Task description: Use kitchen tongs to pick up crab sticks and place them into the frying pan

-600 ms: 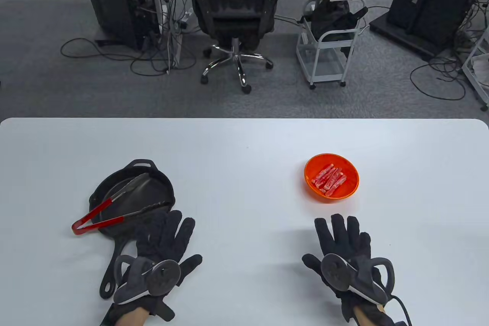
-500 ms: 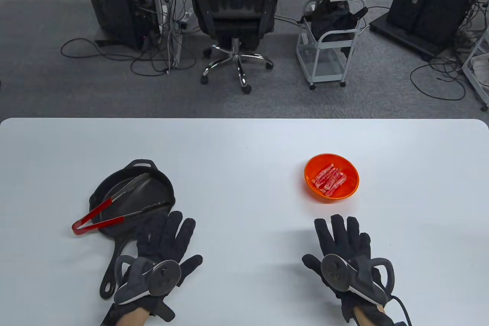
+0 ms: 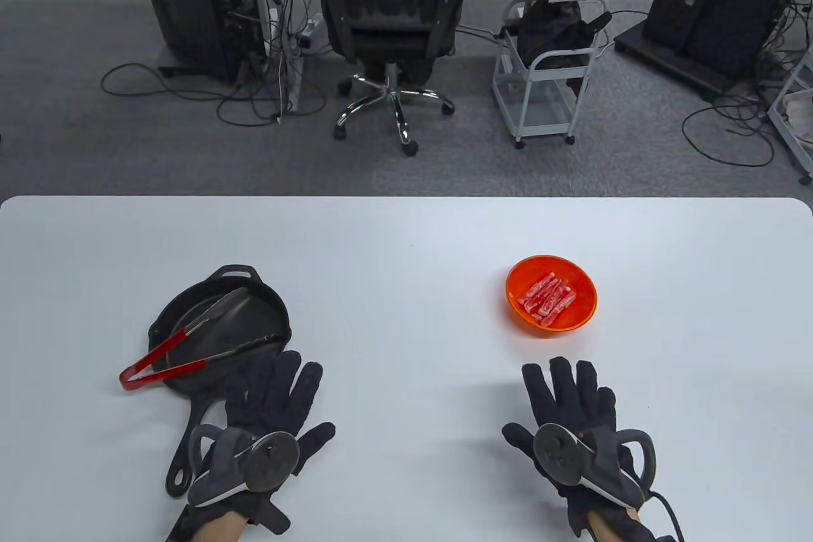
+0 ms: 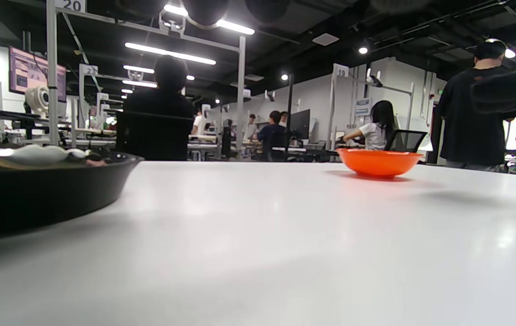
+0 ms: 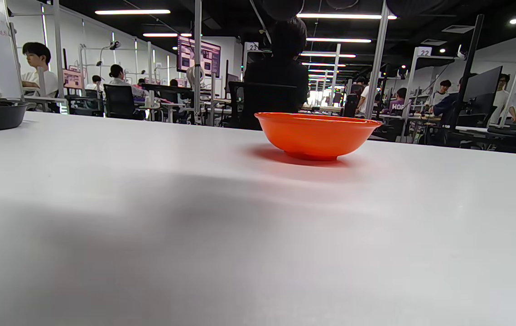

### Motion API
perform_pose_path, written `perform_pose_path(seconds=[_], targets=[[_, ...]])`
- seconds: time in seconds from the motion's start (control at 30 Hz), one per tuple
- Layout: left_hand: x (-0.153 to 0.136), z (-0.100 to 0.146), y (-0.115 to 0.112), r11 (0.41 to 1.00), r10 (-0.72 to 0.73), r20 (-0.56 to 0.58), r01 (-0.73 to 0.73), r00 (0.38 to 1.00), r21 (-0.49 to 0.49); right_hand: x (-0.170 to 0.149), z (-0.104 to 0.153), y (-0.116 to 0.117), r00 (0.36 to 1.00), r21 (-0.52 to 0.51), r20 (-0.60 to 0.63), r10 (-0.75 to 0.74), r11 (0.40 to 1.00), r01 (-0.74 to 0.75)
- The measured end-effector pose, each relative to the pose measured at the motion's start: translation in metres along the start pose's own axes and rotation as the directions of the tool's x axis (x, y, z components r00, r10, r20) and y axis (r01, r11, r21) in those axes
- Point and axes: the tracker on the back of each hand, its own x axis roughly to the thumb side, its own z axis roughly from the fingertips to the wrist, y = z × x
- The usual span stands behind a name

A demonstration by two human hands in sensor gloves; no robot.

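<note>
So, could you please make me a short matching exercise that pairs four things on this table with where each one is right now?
Things:
1. tongs
2. crab sticks
3. left hand
4. frying pan

Places:
A. in the orange bowl
B. on the table's left part
C. lying across the pan
D. flat, over the pan's handle

Pairs: 1-C, 2-A, 3-D, 4-B

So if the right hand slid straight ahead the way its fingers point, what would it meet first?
Most likely the orange bowl of crab sticks: the right hand lies flat, fingers aimed up-table at it, with only bare table between.
</note>
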Motion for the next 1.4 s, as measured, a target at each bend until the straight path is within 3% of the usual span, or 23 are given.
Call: perform_pose_path(seconds=[0.27,0.5,0.73,0.93,1.23,1.4], targets=[[-0.030,0.004,0.006,1.000,-0.005,-0.202,0.003,0.979,-0.011,0.001,0.000,0.000,1.000,0.006,0.001,-0.003,1.000,0.003],[-0.063,0.011,0.000,0.986,-0.020,-0.505,-0.067,0.863,-0.154,0.002,0.001,0.000,1.000,0.015,0.006,-0.004,1.000,0.004],[-0.075,0.008,-0.013,0.960,-0.124,-0.628,-0.068,0.768,-0.272,0.002,0.001,0.000,1.000,0.011,0.008,-0.011,1.000,0.011],[-0.084,0.009,-0.021,0.943,-0.149,-0.699,-0.113,0.699,-0.314,0.003,0.001,0.001,1.000,0.018,0.015,-0.013,1.000,0.013],[-0.103,0.011,-0.030,0.937,-0.102,-0.788,-0.207,0.607,-0.282,0.005,0.001,0.001,1.000,0.023,0.024,-0.016,1.000,0.016],[-0.110,0.014,-0.033,0.912,0.118,-0.803,-0.384,0.584,-0.146,0.006,0.002,0.002,0.999,0.026,0.028,-0.017,1.000,0.016]])
